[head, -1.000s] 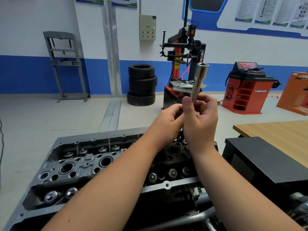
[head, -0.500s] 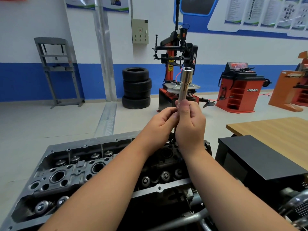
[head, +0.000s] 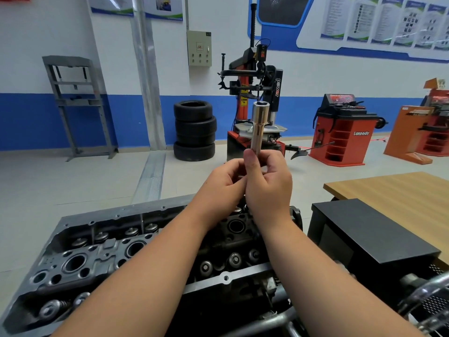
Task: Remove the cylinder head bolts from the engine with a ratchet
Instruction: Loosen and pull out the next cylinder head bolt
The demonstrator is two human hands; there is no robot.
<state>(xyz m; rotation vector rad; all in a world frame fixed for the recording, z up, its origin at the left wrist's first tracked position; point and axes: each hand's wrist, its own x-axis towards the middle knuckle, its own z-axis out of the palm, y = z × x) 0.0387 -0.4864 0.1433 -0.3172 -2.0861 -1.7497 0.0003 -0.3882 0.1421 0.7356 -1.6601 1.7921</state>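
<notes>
Long chrome socket (head: 257,127) held upright above the far end of the engine, open end up. Right hand (head: 268,183) wraps its lower part, fingers curled round it, thumb up along the shaft. Left hand (head: 224,181) meets it from the left, fingers pinching something at the socket's base; what exactly is hidden. Cylinder head (head: 102,259) lies below both forearms, valve springs exposed. Black box (head: 369,237) and wooden desk (head: 398,193) to the right. Tyre stack (head: 194,130) and tyre changer (head: 255,93) by the far wall.

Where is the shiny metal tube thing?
In the head view, the long socket stands upright at centre, gripped at its base by the right hand, with the left hand alongside, above the engine.
</notes>
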